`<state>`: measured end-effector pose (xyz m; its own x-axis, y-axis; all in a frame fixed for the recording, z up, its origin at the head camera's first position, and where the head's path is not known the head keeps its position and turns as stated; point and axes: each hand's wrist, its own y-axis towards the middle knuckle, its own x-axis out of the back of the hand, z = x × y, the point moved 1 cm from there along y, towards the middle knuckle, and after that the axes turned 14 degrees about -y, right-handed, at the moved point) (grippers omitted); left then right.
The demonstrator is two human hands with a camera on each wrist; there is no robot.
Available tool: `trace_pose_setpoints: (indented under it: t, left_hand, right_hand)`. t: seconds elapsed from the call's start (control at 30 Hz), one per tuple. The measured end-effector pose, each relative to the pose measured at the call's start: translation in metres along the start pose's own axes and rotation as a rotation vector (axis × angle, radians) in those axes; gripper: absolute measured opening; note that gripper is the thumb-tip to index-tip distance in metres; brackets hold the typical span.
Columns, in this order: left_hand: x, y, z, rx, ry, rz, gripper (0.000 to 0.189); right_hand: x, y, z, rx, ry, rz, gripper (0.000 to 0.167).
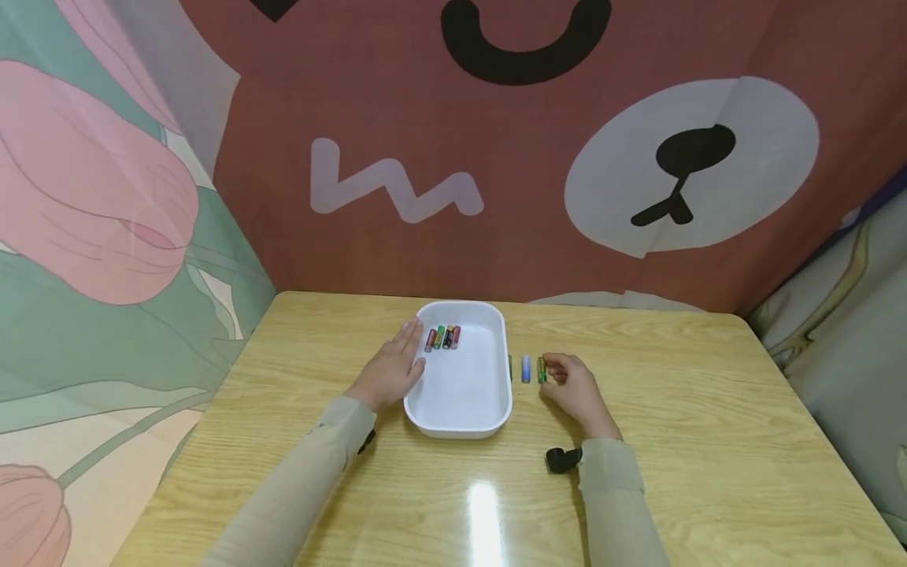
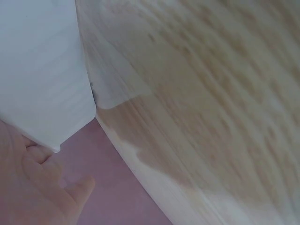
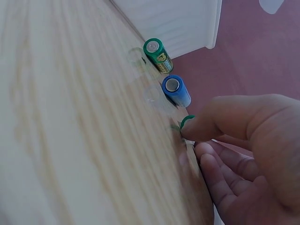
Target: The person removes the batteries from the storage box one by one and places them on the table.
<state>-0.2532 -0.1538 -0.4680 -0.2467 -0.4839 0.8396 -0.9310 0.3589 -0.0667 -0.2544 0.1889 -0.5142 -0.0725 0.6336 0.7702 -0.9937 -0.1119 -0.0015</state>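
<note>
Four multicoloured cylindrical batteries already lie inside the white rounded-rectangular tray; three remain right of it on the wood-grained worktop: a green battery, a blue battery and a green-and-gold battery, pinched in the right hand's grip. The left hand, straight-fingered, touches the tray's left side.

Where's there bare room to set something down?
Bare: the near half of the white tray, and the table right of the right hand, left of the left hand and between the sleeves. Crowded: the tray's far left, with four batteries, and the gap from tray to right hand, with a blue battery and two green ones, one pinched.
</note>
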Motion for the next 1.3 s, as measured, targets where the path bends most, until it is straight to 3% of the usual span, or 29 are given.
trace_pose_setpoints:
  t: [0.73, 1.3]
  left_hand:
    - [-0.001, 0.001, 0.001, 0.012, -0.007, 0.0, 0.068]
    - [0.0, -0.001, 0.0, 0.005, -0.008, -0.015, 0.069]
  right_hand:
    - [0.006, -0.001, 0.007, 0.026, -0.035, 0.041, 0.059]
    - [0.018, -0.008, 0.023, 0.081, -0.076, 0.013, 0.055]
